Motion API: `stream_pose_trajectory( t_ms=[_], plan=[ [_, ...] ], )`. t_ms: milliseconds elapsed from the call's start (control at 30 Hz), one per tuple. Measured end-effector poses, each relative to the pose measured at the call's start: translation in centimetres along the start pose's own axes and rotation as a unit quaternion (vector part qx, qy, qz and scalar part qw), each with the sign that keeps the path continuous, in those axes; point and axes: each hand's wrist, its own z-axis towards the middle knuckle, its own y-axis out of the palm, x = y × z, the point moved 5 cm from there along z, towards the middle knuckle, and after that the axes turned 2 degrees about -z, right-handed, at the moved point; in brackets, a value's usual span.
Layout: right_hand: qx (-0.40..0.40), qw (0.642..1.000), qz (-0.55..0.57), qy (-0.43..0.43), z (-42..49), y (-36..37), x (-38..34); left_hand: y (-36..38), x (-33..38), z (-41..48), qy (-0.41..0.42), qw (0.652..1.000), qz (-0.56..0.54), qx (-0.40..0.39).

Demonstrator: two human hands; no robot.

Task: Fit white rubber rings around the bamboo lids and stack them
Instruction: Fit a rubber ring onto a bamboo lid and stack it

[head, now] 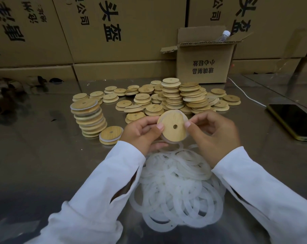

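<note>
You hold one round bamboo lid (172, 120). On the left stand one tall stack of ringed lids (89, 118) and one single ringed lid (110, 135). Far off are two tall stacks of bare lids (172, 94) (193, 95). The white rubber rings (175, 187) are too many to count. There is one brown cardboard box (203, 67) and one black phone (293, 120).

Long, loose white sleeves are worn to the wrists, the left sleeve (96, 191) and right sleeve (258, 182) each being opened by a narrow slit (122, 191), while the left hand (140, 133) and right hand (215, 136) are left bare.
</note>
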Motion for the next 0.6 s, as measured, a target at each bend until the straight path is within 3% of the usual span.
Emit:
stream_pose_trajectory(
  t_ms=[200,333,600],
  plan=[
    [-0.019,0.999,-0.046,-0.008,-0.2,0.2,-0.1,0.4,-0.4,0.0,-0.022,0.996,0.079,0.026],
    [-0.073,0.995,-0.055,-0.028,-0.6,1.1,-0.5,0.6,0.2,-0.3,0.036,0.987,0.157,0.007],
    [-0.088,0.996,-0.014,0.024,-0.3,1.2,-0.3,0.5,0.7,-0.2,0.089,0.972,0.214,-0.030]
  ],
)
